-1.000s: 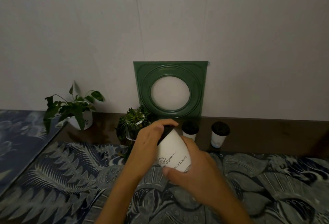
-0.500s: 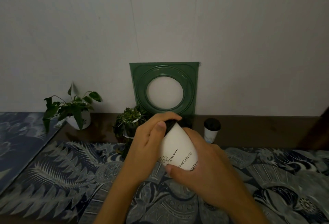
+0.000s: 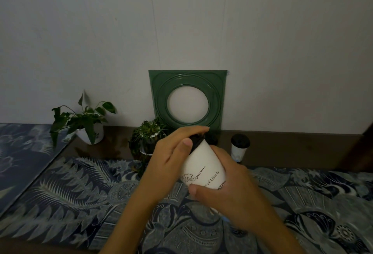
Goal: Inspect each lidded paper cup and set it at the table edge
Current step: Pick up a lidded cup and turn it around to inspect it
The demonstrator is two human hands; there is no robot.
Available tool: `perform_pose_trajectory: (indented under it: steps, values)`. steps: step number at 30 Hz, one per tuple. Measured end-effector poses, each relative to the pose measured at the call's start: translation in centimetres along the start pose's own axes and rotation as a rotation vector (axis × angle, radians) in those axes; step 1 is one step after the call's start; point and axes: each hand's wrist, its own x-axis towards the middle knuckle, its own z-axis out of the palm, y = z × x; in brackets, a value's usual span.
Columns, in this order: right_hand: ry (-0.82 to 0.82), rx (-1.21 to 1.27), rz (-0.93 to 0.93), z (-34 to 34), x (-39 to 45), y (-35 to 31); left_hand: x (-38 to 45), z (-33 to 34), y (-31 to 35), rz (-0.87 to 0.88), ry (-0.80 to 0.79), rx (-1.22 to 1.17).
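I hold a white paper cup [image 3: 203,167] with a black lid and printed lettering in both hands above the patterned cloth, tilted away from me. My left hand [image 3: 171,158] wraps the top, fingers over the black lid [image 3: 196,139]. My right hand [image 3: 228,195] grips the cup's lower part from the right. A second lidded cup [image 3: 239,148] stands upright on the bare dark table strip near the wall. Just behind my held cup, another dark lid [image 3: 213,138] peeks out, mostly hidden.
A green square frame [image 3: 187,100] leans on the wall. Two potted plants stand at the back: a leafy plant [image 3: 84,124] at left, a bushy plant [image 3: 148,138] beside my left hand. Blue patterned cloth [image 3: 80,193] covers the table front.
The held cup has tipped a little further and my left fingers have slid over the lid. The view shifted, so one of the back cups is now hidden behind the held one.
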Motion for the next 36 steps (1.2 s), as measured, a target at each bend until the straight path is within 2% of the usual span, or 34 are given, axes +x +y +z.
perform_pose_trajectory:
  steps: [3,7,9,11,14,17,19,22,26,28,30,32,34,36]
  values:
    - [-0.050,0.175,0.063,-0.3,0.5,0.0,0.7,-0.6,-0.2,-0.040,-0.012,-0.075]
    - [-0.271,0.657,0.260,-1.2,0.6,-0.4,0.6,-0.8,-0.2,-0.081,0.049,-0.275]
    - [-0.307,0.737,0.305,-1.2,0.4,-0.6,0.5,-0.7,0.0,-0.087,0.085,-0.300]
    - [-0.225,0.645,0.274,-1.0,0.4,-0.6,0.6,-0.7,0.2,-0.088,0.138,-0.285]
    - [-0.014,0.308,0.135,-0.5,0.1,-1.0,1.0,-0.5,0.6,-0.146,0.241,-0.223]
    - [0.057,-0.096,0.074,0.2,-0.9,-1.5,1.6,-0.2,1.1,-0.227,0.319,-0.185]
    - [0.053,-0.145,0.016,0.4,-1.2,-1.7,1.7,-0.2,1.4,-0.226,0.320,-0.175]
    - [0.019,0.168,0.052,-0.5,-1.3,-2.0,1.4,-0.8,1.5,-0.193,0.221,-0.252]
    - [-0.238,0.842,0.184,-1.8,-1.5,-2.1,1.0,-1.2,1.7,-0.133,0.164,-0.417]
    - [-0.315,0.942,0.186,-1.8,-1.6,-2.1,1.0,-1.0,1.6,-0.142,0.187,-0.427]
    - [-0.237,0.848,0.204,-1.4,-1.4,-1.9,1.2,-0.8,1.7,-0.174,0.230,-0.387]
    - [-0.058,0.452,0.155,-0.9,-1.1,-1.7,1.3,-0.7,1.5,-0.198,0.281,-0.312]
    - [0.049,0.047,0.036,-0.4,-1.1,-1.6,1.4,-0.4,1.4,-0.202,0.302,-0.240]
    - [0.068,-0.095,-0.010,0.1,-1.2,-1.5,1.4,-0.1,1.6,-0.211,0.309,-0.208]
